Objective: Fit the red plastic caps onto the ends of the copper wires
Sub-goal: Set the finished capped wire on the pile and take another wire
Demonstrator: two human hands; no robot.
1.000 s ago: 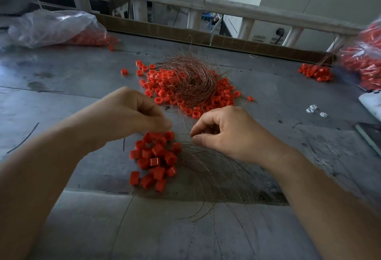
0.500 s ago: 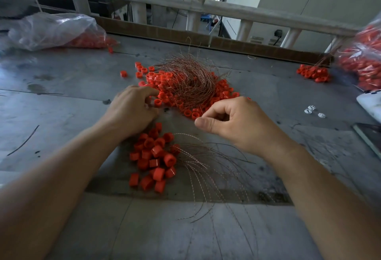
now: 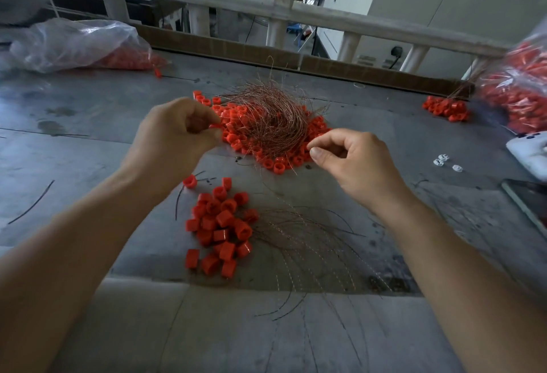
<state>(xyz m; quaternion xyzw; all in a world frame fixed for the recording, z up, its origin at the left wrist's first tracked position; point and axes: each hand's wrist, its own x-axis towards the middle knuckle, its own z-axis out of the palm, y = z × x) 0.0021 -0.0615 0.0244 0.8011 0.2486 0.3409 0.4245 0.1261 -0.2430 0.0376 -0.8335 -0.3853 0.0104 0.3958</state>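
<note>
Left hand [image 3: 174, 139] pinches a red cap [image 3: 216, 126]; right hand [image 3: 355, 162] pinches a copper wire [image 3: 308, 145], direction unclear.

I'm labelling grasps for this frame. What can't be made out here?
Head view:
- Right hand: whether its thumb and forefinger pinch a wire, which would be too thin to see against the wire pile behind.
- Left hand: curled fingers hide most of the cap it pinches.
- Right bag of caps: blurred, cut off by the right edge.
- White object: cut off by the right edge.
</note>
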